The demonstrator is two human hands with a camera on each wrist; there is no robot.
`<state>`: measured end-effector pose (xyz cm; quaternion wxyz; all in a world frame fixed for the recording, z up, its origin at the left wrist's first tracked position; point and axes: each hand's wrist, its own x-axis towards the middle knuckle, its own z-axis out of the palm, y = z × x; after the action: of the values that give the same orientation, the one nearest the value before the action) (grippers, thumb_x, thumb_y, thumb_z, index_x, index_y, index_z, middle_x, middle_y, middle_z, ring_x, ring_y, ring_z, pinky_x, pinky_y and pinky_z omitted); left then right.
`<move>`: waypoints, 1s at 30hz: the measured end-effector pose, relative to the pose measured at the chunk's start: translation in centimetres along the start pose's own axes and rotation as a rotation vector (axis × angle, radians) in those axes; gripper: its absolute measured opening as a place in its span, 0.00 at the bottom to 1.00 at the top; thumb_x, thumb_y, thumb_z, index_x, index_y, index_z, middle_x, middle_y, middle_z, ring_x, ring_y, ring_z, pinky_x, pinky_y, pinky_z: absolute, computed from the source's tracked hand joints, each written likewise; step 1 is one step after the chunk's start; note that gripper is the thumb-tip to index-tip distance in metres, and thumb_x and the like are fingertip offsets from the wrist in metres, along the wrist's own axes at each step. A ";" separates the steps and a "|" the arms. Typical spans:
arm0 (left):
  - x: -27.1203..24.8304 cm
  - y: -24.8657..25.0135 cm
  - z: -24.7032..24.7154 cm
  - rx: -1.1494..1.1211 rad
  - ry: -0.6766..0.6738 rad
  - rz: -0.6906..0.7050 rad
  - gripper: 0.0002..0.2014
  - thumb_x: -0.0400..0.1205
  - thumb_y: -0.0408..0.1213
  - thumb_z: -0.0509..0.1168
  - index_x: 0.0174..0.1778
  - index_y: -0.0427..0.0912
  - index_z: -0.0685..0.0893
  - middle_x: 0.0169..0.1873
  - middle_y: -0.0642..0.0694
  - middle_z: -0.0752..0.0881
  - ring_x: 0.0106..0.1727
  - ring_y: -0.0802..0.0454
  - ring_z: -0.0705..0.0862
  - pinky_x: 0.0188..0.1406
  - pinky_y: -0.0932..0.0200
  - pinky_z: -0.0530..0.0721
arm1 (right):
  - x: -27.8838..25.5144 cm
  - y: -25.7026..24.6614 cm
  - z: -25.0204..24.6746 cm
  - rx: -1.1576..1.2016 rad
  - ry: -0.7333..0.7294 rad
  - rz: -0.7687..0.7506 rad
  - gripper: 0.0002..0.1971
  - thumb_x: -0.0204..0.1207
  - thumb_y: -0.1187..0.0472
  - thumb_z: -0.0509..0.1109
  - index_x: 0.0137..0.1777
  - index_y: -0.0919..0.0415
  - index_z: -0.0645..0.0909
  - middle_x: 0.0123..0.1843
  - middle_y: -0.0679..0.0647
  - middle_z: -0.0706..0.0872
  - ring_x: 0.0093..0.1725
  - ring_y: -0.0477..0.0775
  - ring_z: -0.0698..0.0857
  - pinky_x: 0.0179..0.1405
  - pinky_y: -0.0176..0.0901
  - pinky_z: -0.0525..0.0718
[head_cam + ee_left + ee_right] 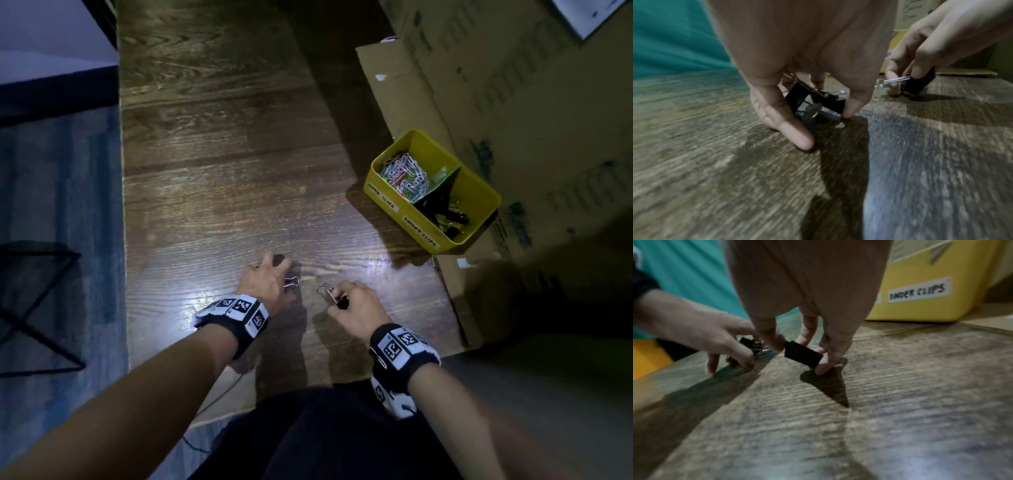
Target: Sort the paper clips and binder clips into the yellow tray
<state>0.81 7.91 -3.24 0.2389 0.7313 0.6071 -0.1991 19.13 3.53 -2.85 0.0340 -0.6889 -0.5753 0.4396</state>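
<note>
- The wooden table [222,171] carries the whole job; its near edge sits close to the person, so both forearms reach it from above.
- A stack of cardboard boxes [513,85] stands along the table's right side, with the tray pushed against it.
- The yellow tray [383,197] sits well ahead and to the right of the hands. A divider splits it, and labels on its near wall mark each half, which makes sorting a matter of choosing a side.
- The paper clips [406,176] are heaped in the far-left compartment; a dark pile of binder clips [445,212] fills the near-right one. Judging by those piles, the task looks nearly finished.
- The left hand [270,281] arches over the table, fingers curled down around the left binder clip [816,99], fingertips touching the wood on either side; this looks like a grasp closing before a lift.
- The right hand [356,305] is clamped on the right binder clip [802,355], thumb and fingers pinching its black body while the wire handles stick out toward the other hand.
- Both clips are low, at or just off the table surface, near each other, and not yet in the tray.
</note>
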 end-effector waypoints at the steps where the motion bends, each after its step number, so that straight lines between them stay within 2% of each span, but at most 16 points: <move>1: 0.1 -0.1 -0.2 -0.049 -0.001 0.000 0.28 0.75 0.50 0.64 0.70 0.50 0.64 0.67 0.40 0.68 0.57 0.34 0.78 0.54 0.46 0.78 | 0.1 0.1 -0.3 0.102 0.001 0.034 0.09 0.72 0.60 0.72 0.51 0.55 0.80 0.51 0.50 0.81 0.52 0.50 0.80 0.55 0.39 0.78; 4: 1.1 0.4 -1.0 -0.331 -0.007 -0.010 0.25 0.72 0.51 0.69 0.63 0.49 0.73 0.60 0.41 0.79 0.53 0.39 0.82 0.50 0.48 0.81 | 0.4 0.2 -2.4 0.459 0.047 0.088 0.09 0.75 0.62 0.69 0.52 0.50 0.79 0.54 0.51 0.85 0.53 0.53 0.85 0.61 0.50 0.83; 6: 1.7 2.0 -2.5 -0.728 -0.029 -0.035 0.13 0.72 0.46 0.70 0.47 0.50 0.75 0.42 0.43 0.84 0.37 0.44 0.84 0.35 0.48 0.84 | 0.5 -0.1 -5.0 0.672 0.145 0.058 0.09 0.79 0.63 0.65 0.52 0.47 0.78 0.56 0.54 0.84 0.48 0.55 0.86 0.54 0.52 0.87; 7: 2.1 3.2 -3.4 -0.931 -0.054 -0.038 0.08 0.74 0.42 0.69 0.42 0.50 0.74 0.37 0.44 0.83 0.30 0.46 0.83 0.29 0.49 0.84 | 0.5 -0.2 -6.7 0.759 0.212 0.032 0.09 0.81 0.64 0.63 0.52 0.47 0.78 0.54 0.55 0.84 0.45 0.55 0.85 0.46 0.47 0.88; 9: 3.1 6.0 -5.6 -1.213 -0.091 0.000 0.06 0.78 0.35 0.64 0.39 0.50 0.74 0.39 0.43 0.82 0.25 0.46 0.82 0.23 0.52 0.83 | 0.8 -0.3 -10.0 0.855 0.331 -0.002 0.12 0.81 0.66 0.62 0.51 0.45 0.78 0.50 0.56 0.85 0.38 0.54 0.83 0.31 0.41 0.83; 10: 3.5 7.8 -7.0 -1.301 -0.097 0.037 0.06 0.79 0.34 0.64 0.40 0.49 0.75 0.41 0.43 0.81 0.25 0.45 0.82 0.22 0.54 0.83 | 1.1 0.1 -11.8 0.869 0.396 -0.008 0.13 0.80 0.65 0.62 0.51 0.43 0.79 0.49 0.54 0.86 0.37 0.54 0.84 0.30 0.42 0.81; 12: 4.3 11.7 -9.7 -1.415 -0.127 0.128 0.04 0.79 0.36 0.66 0.41 0.48 0.77 0.39 0.45 0.81 0.30 0.42 0.84 0.24 0.57 0.83 | 1.8 1.1 -14.8 0.872 0.532 0.012 0.12 0.78 0.64 0.65 0.50 0.42 0.79 0.48 0.50 0.87 0.41 0.53 0.86 0.36 0.46 0.85; 14: 5.1 15.7 -12.1 -1.457 -0.157 0.181 0.06 0.79 0.41 0.67 0.45 0.46 0.77 0.38 0.45 0.80 0.34 0.43 0.84 0.31 0.53 0.85 | 2.8 2.2 -17.2 0.833 0.626 0.051 0.10 0.75 0.61 0.66 0.48 0.43 0.80 0.48 0.49 0.87 0.47 0.51 0.87 0.47 0.49 0.88; 16: 6.3 18.9 -13.4 -1.430 -0.144 0.177 0.11 0.78 0.47 0.68 0.46 0.46 0.75 0.40 0.45 0.81 0.34 0.46 0.83 0.36 0.50 0.86 | 3.7 3.1 -18.9 0.742 0.606 0.094 0.07 0.72 0.55 0.65 0.47 0.41 0.80 0.51 0.52 0.87 0.50 0.53 0.87 0.56 0.56 0.86; 18: 7.6 21.1 -14.1 -1.390 -0.098 0.157 0.21 0.68 0.58 0.71 0.47 0.49 0.77 0.45 0.43 0.84 0.38 0.47 0.84 0.33 0.52 0.86 | 4.4 3.8 -20.0 0.614 0.538 0.139 0.12 0.75 0.56 0.62 0.56 0.45 0.81 0.58 0.56 0.87 0.57 0.59 0.85 0.63 0.53 0.82; 20: 8.9 22.3 -13.8 -1.330 -0.075 0.125 0.29 0.57 0.66 0.72 0.48 0.52 0.79 0.51 0.44 0.87 0.48 0.45 0.87 0.48 0.47 0.86 | 4.8 4.3 -20.6 0.552 0.471 0.164 0.15 0.81 0.61 0.58 0.64 0.56 0.80 0.64 0.59 0.84 0.64 0.61 0.81 0.64 0.46 0.77; 21: 9.1 22.6 -13.8 -1.299 -0.084 0.115 0.30 0.56 0.67 0.72 0.49 0.53 0.80 0.52 0.45 0.88 0.52 0.45 0.87 0.56 0.44 0.84 | 4.8 4.3 -20.8 0.558 0.448 0.162 0.16 0.82 0.63 0.56 0.65 0.58 0.79 0.66 0.60 0.82 0.65 0.60 0.80 0.63 0.44 0.75; 23: 8.7 23.1 -14.1 -1.212 -0.073 0.126 0.27 0.64 0.63 0.71 0.55 0.53 0.80 0.54 0.47 0.87 0.56 0.47 0.85 0.63 0.47 0.80 | 4.5 4.3 -21.0 0.598 0.430 0.142 0.18 0.83 0.65 0.54 0.68 0.59 0.77 0.68 0.59 0.81 0.67 0.59 0.79 0.65 0.43 0.74; 26: 8.6 23.0 -13.4 -1.110 0.016 0.170 0.21 0.77 0.51 0.67 0.64 0.47 0.79 0.57 0.47 0.84 0.59 0.49 0.82 0.65 0.51 0.78 | 4.5 4.6 -20.6 0.568 0.440 0.148 0.23 0.81 0.64 0.55 0.77 0.54 0.69 0.73 0.60 0.77 0.72 0.62 0.75 0.72 0.53 0.73; 28: 7.9 22.2 -12.8 -1.098 0.109 0.208 0.16 0.78 0.45 0.67 0.61 0.45 0.81 0.55 0.46 0.86 0.57 0.49 0.83 0.63 0.50 0.80 | 4.3 4.6 -20.3 0.566 0.450 0.135 0.25 0.80 0.62 0.57 0.78 0.53 0.67 0.73 0.61 0.77 0.72 0.64 0.75 0.72 0.56 0.73; 30: 7.1 20.7 -12.0 -1.115 0.173 0.214 0.06 0.79 0.40 0.66 0.50 0.47 0.84 0.46 0.47 0.87 0.48 0.49 0.85 0.52 0.51 0.83 | 4.1 4.5 -19.9 0.596 0.460 0.096 0.25 0.79 0.60 0.60 0.76 0.51 0.69 0.70 0.60 0.80 0.69 0.62 0.78 0.71 0.58 0.74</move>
<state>22.45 17.54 4.53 0.5567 0.5658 0.5601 0.2371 35.18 14.48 4.49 0.3404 -0.7557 -0.3668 0.4226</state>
